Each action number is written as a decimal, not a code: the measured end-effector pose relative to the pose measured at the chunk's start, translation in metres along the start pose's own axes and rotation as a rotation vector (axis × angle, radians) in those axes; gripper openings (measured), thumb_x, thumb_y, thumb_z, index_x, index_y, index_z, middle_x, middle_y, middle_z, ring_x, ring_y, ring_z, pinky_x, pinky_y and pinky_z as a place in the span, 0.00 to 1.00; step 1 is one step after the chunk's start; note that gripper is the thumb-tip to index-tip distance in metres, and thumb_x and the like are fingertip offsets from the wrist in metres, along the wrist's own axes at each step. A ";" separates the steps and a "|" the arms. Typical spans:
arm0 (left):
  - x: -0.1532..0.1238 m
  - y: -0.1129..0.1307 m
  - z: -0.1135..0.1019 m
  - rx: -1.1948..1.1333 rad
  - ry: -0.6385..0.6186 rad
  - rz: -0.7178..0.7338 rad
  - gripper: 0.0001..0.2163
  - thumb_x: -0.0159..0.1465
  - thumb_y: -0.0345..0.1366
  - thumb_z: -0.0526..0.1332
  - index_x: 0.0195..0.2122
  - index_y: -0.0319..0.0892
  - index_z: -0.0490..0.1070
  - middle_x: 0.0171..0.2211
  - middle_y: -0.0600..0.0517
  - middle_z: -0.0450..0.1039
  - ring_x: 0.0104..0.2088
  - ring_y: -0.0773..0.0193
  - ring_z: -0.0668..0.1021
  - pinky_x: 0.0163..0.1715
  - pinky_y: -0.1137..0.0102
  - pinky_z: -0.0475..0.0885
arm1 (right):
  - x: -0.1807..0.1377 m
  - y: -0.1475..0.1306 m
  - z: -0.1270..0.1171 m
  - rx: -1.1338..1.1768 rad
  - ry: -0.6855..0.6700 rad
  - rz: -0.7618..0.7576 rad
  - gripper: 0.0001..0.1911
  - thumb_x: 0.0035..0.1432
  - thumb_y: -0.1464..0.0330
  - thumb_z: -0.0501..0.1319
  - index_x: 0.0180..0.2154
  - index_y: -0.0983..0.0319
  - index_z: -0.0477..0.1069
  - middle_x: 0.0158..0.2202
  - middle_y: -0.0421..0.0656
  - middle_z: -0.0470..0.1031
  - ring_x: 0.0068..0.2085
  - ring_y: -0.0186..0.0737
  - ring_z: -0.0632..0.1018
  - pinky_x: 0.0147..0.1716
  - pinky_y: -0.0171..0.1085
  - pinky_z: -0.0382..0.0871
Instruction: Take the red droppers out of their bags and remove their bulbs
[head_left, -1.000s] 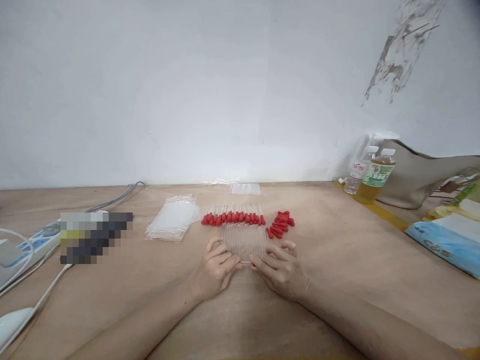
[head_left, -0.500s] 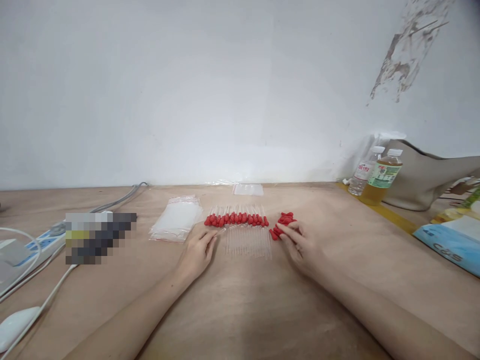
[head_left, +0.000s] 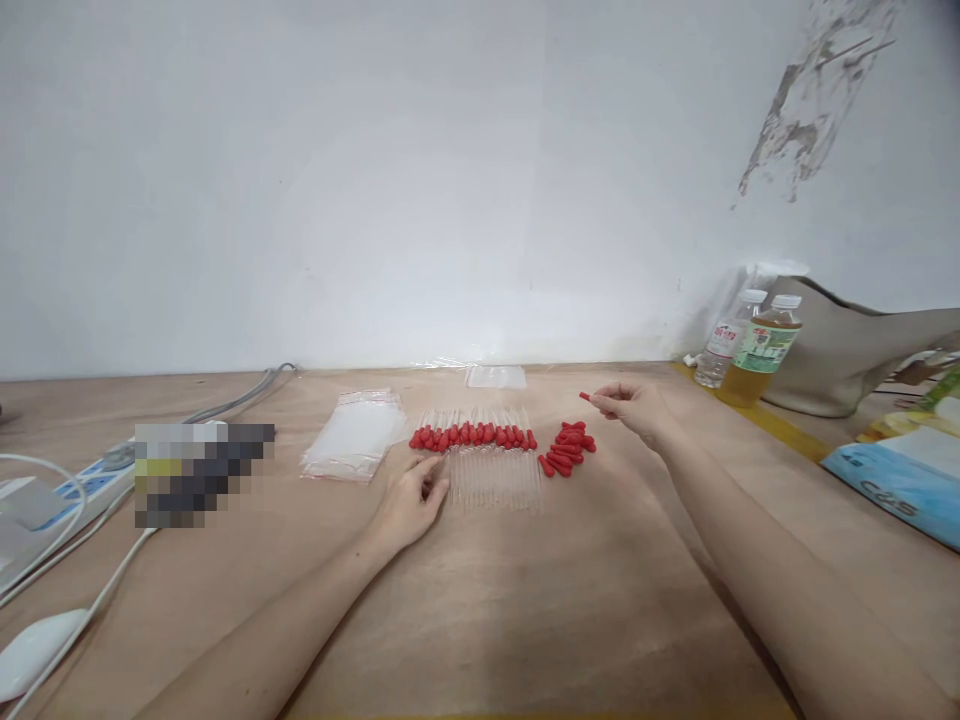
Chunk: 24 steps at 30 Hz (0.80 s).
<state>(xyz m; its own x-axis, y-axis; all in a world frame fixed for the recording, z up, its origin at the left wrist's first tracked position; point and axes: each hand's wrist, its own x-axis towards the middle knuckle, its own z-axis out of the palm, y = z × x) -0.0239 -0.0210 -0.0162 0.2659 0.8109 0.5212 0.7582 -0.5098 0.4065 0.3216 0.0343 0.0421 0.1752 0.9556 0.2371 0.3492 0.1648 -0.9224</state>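
Note:
Between the thumb and fingers of my right hand (head_left: 626, 407) is a red rubber dropper bulb (head_left: 584, 396), raised behind a loose pile of red bulbs (head_left: 571, 445). My left hand (head_left: 411, 500) rests with curled fingers against the left end of a row of bare glass dropper tubes (head_left: 496, 480). Whether a tube is between its fingertips is hard to see. Behind that row lie several droppers (head_left: 474, 434) side by side, red bulbs toward me and glass tips toward the wall.
Clear zip bags (head_left: 354, 435) are stacked on the left, and another bag (head_left: 496, 377) lies near the wall. A power strip (head_left: 90, 485) with cables and a white mouse (head_left: 37, 655) sit further left. Two bottles (head_left: 761, 350) and a blue tissue pack (head_left: 892, 490) stand at right.
My right hand has left the bulb pile, moving up and away toward the wall with one red bulb. My left hand has shifted slightly right, against the tube row.

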 end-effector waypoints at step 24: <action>-0.001 0.008 -0.004 -0.090 -0.138 -0.083 0.17 0.59 0.45 0.52 0.46 0.42 0.64 0.43 0.48 0.67 0.35 0.63 0.73 0.34 0.68 0.71 | 0.003 0.023 0.016 -0.537 0.006 -0.027 0.12 0.46 0.61 0.57 0.26 0.63 0.72 0.26 0.42 0.74 0.29 0.35 0.73 0.27 0.31 0.63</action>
<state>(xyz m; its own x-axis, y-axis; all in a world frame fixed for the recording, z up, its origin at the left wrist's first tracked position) -0.0202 -0.0272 -0.0110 0.2885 0.8796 0.3783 0.7264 -0.4585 0.5120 0.3152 0.0448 0.0163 0.1640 0.9511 0.2616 0.7750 0.0398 -0.6308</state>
